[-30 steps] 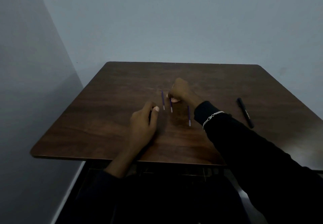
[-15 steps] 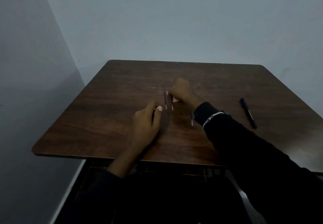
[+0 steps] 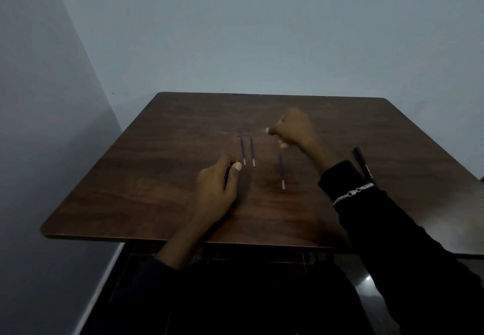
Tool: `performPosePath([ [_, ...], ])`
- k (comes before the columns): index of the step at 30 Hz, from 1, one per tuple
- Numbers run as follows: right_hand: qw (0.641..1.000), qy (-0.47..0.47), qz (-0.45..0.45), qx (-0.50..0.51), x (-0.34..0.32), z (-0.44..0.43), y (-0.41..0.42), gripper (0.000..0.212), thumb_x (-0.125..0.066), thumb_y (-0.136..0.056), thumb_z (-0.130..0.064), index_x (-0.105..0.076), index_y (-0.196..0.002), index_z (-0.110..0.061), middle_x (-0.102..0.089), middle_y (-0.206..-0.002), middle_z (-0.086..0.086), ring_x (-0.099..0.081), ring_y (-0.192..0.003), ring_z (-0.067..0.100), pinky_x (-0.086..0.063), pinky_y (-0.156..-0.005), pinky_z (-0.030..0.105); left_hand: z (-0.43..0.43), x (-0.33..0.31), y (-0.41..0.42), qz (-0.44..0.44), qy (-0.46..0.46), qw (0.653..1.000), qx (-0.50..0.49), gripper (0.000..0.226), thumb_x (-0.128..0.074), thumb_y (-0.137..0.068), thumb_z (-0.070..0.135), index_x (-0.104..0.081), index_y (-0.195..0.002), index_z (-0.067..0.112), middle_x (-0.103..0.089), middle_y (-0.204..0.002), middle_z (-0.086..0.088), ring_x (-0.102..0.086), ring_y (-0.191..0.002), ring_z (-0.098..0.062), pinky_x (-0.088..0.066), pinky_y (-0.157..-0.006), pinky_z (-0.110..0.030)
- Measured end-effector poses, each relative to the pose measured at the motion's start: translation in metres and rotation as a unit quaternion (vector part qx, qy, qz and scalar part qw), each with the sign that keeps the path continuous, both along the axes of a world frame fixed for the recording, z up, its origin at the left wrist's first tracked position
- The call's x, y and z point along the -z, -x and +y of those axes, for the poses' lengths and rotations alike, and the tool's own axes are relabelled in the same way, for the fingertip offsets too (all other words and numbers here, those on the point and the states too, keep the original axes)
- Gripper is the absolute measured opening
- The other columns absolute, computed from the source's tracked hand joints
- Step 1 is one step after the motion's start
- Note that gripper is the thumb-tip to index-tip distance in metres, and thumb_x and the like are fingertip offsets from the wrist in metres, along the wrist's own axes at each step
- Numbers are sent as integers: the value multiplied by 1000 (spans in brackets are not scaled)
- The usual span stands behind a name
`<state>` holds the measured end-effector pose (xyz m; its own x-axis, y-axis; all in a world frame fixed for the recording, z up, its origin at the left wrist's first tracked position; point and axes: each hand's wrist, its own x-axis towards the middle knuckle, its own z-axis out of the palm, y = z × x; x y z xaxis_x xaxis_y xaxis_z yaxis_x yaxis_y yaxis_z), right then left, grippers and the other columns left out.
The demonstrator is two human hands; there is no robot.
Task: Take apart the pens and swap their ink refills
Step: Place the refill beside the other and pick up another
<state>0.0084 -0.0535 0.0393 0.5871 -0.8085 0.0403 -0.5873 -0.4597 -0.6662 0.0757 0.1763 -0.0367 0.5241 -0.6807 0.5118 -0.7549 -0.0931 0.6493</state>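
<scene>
Gripping a dark pen barrel point(image 3: 226, 175) in the left hand point(image 3: 216, 190), resting on the desk point(image 3: 131, 177), probably keeping it ready for a refill. Curling the right hand point(image 3: 294, 128) just above the desk; unable to tell whether pinching anything. Leaving three purple refills point(image 3: 252, 151) lying mid-desk, two side by side, one apart, likely for sorting. Leaving a black pen point(image 3: 362, 163) far right.

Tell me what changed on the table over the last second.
The right hand let go of the middle refill and moved off to the right, fingers curled, nothing visible in its grip. That refill now lies free beside the left refill. Unchanged: the left hand grips a dark pen body; the third refill and black pen lie where they were.
</scene>
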Motion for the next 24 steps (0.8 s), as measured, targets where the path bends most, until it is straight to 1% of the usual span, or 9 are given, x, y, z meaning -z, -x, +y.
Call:
performPosePath([
  [2,999,-17,52,3,-5,5,18,27,-81,-88,-22,-68,-75,-2,-70,-63,12,-62,-35,9,-48,-36,19,0,-1,1,-10,-7,1000,4,22,-50,-109,23,-61,-94,11,-54,-69,9,-53,-63,-9,-39,-63,-32],
  [3,997,-33,73,1,-4,8,25,24,-81,-87,-18,-69,-77,0,-71,-66,13,-64,-39,11,-52,-39,22,0,-1,2,-13,-9,1000,7,22,-49,-109,21,-61,-94,10,-54,-70,8,-54,-64,-12,-41,-64,-34],
  [5,989,-86,117,-2,1,15,33,18,-79,-88,-12,-72,-92,4,-74,-81,20,-70,-58,21,-64,-61,33,0,-1,2,-13,-11,1000,11,22,-49,-109,20,-62,-94,9,-54,-72,9,-53,-65,-10,-40,-65,-33],
  [7,981,-116,154,-2,9,20,35,19,-77,-89,-9,-72,-99,6,-72,-82,21,-69,-64,25,-65,-77,40,0,0,2,-15,-11,1000,13,21,-49,-109,20,-63,-97,10,-54,-73,11,-51,-66,-8,-39,-65,-30],
  [11,973,-135,189,4,18,19,29,20,-73,-92,-8,-65,-79,4,-65,-69,17,-63,-56,23,-63,-84,42,2,-1,3,-21,-13,1000,15,22,-48,-109,20,-61,-93,10,-56,-74,6,-53,-66,-13,-44,-65,-38],
  [13,971,-141,193,11,19,18,26,19,-70,-93,-6,-64,-78,3,-66,-68,16,-63,-55,22,-64,-81,40,2,-2,4,-25,-12,1000,15,23,-48,-109,20,-59,-91,10,-56,-73,6,-54,-66,-14,-45,-66,-39],
  [16,967,-156,201,12,20,20,22,24,-66,-95,-7,-62,-73,0,-65,-67,14,-61,-53,18,-58,-58,29,2,-2,4,-28,-11,999,14,23,-49,-109,19,-59,-91,9,-55,-73,7,-53,-66,-15,-42,-65,-38],
  [20,968,-124,217,-3,24,25,22,14,-66,-92,-8,-64,-80,-1,-67,-78,16,-63,-66,24,-59,-73,34,1,-2,5,-34,-16,999,15,23,-48,-109,19,-60,-92,7,-57,-73,4,-53,-66,-16,-42,-66,-38],
  [24,971,-3,238,-30,24,33,26,7,-66,-86,-11,-69,-81,-8,-67,-79,9,-64,-66,21,-59,-70,34,1,-1,5,-46,-18,999,12,24,-48,-109,21,-57,-90,10,-53,-70,7,-51,-64,-14,-38,-64,-36],
])
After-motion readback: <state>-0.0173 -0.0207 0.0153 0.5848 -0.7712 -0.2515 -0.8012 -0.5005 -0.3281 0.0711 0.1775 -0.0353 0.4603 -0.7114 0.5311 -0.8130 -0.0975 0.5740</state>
